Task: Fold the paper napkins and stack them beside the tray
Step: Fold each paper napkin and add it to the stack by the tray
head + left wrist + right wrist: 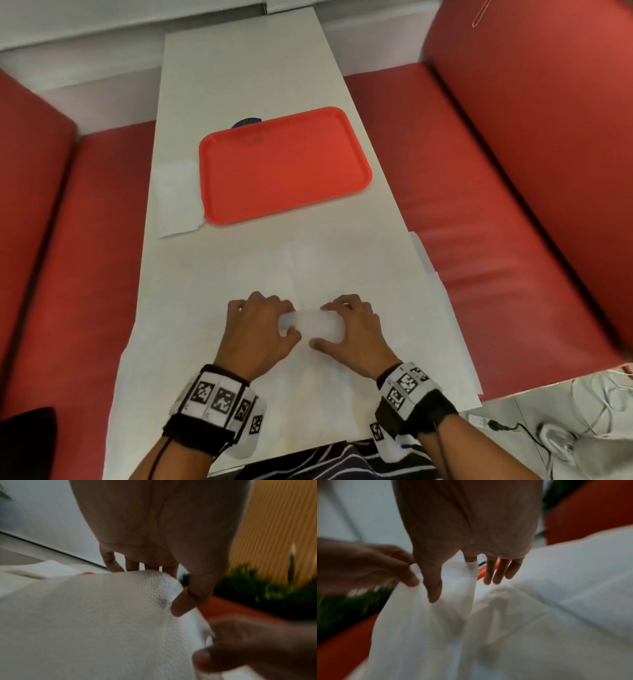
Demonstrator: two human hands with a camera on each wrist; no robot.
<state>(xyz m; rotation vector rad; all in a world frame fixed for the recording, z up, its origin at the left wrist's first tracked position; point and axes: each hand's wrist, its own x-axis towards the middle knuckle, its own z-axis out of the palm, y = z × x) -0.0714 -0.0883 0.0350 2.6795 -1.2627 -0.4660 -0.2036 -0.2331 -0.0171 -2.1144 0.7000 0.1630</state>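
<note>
A large white paper napkin point(308, 377) lies spread over the near end of the table. Its middle part is lifted into a small raised fold point(311, 323) between my hands. My left hand point(291, 322) pinches the fold's left end between thumb point(185, 601) and fingers, over the textured napkin point(102, 615). My right hand point(325, 325) pinches the right end, thumb point(433, 588) in front and a finger behind the thin napkin point(458, 582). The red tray point(284, 164) lies empty farther up the table. A folded napkin stack point(178, 198) rests against its left side.
Red padded benches point(496, 240) run along both sides of the narrow white table point(246, 68). More white paper point(428, 270) overhangs the table's right edge. A small dark object point(246, 121) peeks out behind the tray. Cables point(513, 428) lie on the floor at lower right.
</note>
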